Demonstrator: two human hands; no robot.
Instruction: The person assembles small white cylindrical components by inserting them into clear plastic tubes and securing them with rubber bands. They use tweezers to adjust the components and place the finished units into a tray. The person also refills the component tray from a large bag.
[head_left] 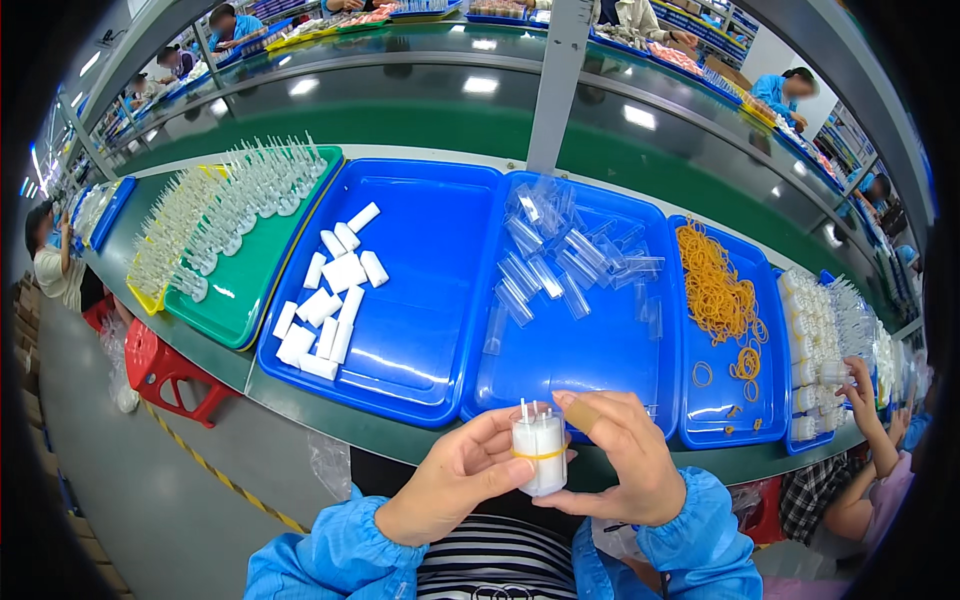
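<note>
Close to my body, both hands hold a short, white, upright bundle (538, 476) in a clear casing. A yellow rubber band (541, 455) runs around its middle, and thin white prongs stick up from the top. My left hand (445, 488) is closed on its left side, thumb against the front near the band. My right hand (632, 465) grips from the right, thumb under the base and index finger by the top; tan tape (589, 413) wraps that finger. Beyond my hands, clear plastic tubes (575, 265) lie in a blue tray (570, 375).
Left of it, a blue tray (415, 330) carries white foam blocks (343, 272). A green tray (225, 315) bears clear pronged pieces (215, 225). To the right are loose rubber bands (718, 290) and banded white bundles (805, 330). A metal post (557, 90) rises behind. A co-worker's hand (858, 388) works at far right.
</note>
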